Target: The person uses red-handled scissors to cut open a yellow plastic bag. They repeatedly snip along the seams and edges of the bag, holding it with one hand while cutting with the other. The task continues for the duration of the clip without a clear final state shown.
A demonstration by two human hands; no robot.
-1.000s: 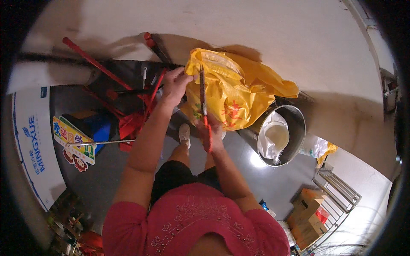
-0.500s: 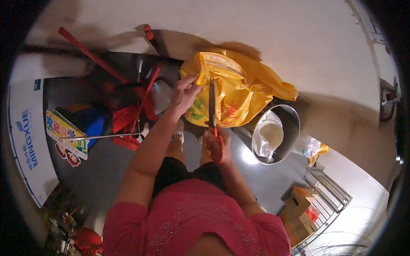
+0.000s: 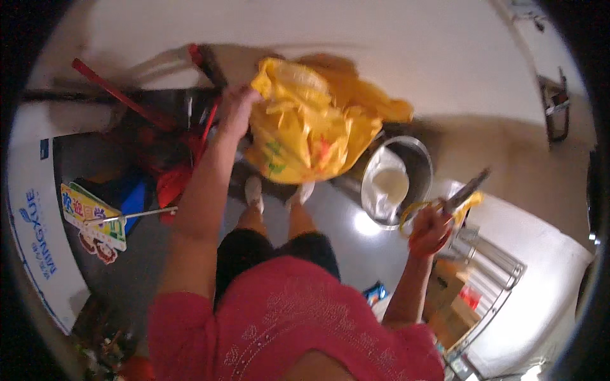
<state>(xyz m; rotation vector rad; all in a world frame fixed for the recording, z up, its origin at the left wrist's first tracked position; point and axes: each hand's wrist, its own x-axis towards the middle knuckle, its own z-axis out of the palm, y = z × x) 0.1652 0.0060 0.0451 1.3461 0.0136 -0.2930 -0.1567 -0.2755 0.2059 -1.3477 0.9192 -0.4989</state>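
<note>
My left hand (image 3: 236,106) is raised in front of me and grips the upper left edge of a large crumpled yellow plastic bag (image 3: 305,130), which hangs above my feet. My right hand (image 3: 429,230) is out to the right, apart from the bag, closed on a pair of red-handled scissors (image 3: 462,193) whose blades point up and to the right. A thin yellow loop (image 3: 413,211) hangs by that hand.
A round metal pot (image 3: 420,166) lined with a white bag stands on the grey floor to the right of my feet. Red mop or broom handles (image 3: 121,95) lean at the left, beside a coloured sign (image 3: 89,213). Cardboard boxes (image 3: 445,298) and a metal rack (image 3: 495,267) are at the lower right.
My right hand has pulled the scissors away from the yellow bag and swung out to the right. My left hand still holds the bag, which has lifted slightly.
</note>
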